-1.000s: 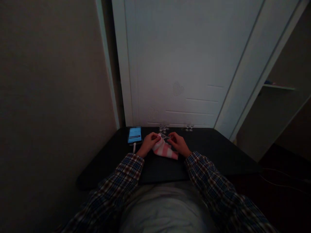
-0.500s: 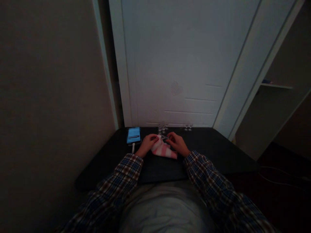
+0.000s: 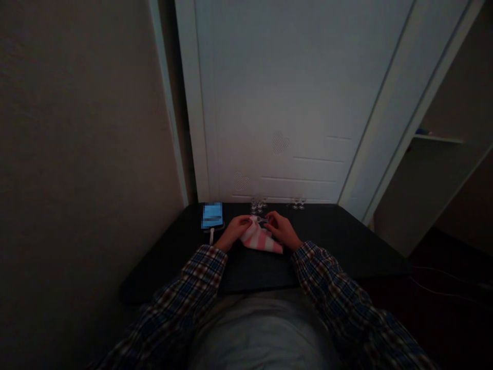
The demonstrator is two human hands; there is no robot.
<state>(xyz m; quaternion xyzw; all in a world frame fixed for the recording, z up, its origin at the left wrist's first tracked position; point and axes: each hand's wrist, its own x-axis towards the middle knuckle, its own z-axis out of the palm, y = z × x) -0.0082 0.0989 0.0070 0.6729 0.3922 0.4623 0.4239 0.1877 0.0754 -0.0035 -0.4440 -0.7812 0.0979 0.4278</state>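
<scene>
Pink-and-white striped cloth, soft and creased, hangs just below the frame's centre, pinched by the left hand; the right hand grasps one end of a clear, slender glass above the flat black tabletop.

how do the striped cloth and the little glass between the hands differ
The cloth is pink and white; the glass is clear. The cloth droops in folds, while the glass is held sideways. The cloth looks larger than the glass. Both are being held.
</scene>
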